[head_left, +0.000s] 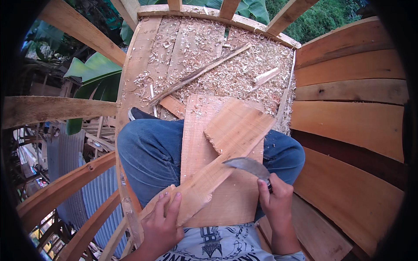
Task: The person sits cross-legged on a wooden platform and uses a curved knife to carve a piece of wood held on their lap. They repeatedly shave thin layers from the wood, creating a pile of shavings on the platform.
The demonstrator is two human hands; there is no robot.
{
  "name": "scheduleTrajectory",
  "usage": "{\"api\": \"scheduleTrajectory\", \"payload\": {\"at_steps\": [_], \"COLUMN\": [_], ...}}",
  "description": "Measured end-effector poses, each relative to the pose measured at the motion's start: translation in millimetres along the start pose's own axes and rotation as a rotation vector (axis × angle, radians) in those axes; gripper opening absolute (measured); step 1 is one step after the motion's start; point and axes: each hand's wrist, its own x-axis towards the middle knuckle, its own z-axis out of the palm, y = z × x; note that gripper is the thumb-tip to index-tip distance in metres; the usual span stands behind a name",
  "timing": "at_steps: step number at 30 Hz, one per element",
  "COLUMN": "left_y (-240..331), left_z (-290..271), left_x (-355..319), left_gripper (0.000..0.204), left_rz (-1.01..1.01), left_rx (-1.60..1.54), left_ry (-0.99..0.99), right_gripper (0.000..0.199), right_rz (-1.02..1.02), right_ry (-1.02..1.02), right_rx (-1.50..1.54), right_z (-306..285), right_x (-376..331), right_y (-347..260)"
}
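A shaped piece of wood (241, 126) lies slantwise over a flat board (230, 200) that rests on my lap. The piece has a wide far end, a narrower middle and rough-cut notches along its edges. My left hand (163, 224) grips its near end, fingers on top; the thumb is hidden. In my right hand (278, 204) is a knife with a curved, hooked blade (247, 165), its handle mostly covered by my fingers. The blade points left, its tip over or at the right edge of the wooden piece; whether it touches, I cannot tell.
Wood shavings (244, 65) cover the plank floor ahead, with a long stick (200, 74) and a small offcut (266, 77) among them. A plank wall (348, 122) stands close on the right. Open slats (65, 185) line the left, with corrugated sheets (102, 204) beyond.
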Motion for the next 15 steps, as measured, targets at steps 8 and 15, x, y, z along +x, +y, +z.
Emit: {"api": "scheduleTrajectory", "payload": {"at_steps": [8,15], "left_y": [1,0], "left_z": [-1,1], "left_x": [1,2], "left_gripper": [0.077,0.077], "left_rz": [-0.009,0.012], "left_rx": [-0.009,0.0], "left_ry": [-0.008,-0.001], "right_gripper": [0.033,0.036], "right_rz": [-0.027,-0.1], "right_ry": [-0.122,-0.1], "right_rx": [0.061,-0.021], "right_z": [-1,9], "right_x": [-8,0], "right_y": [-14,-7]}}
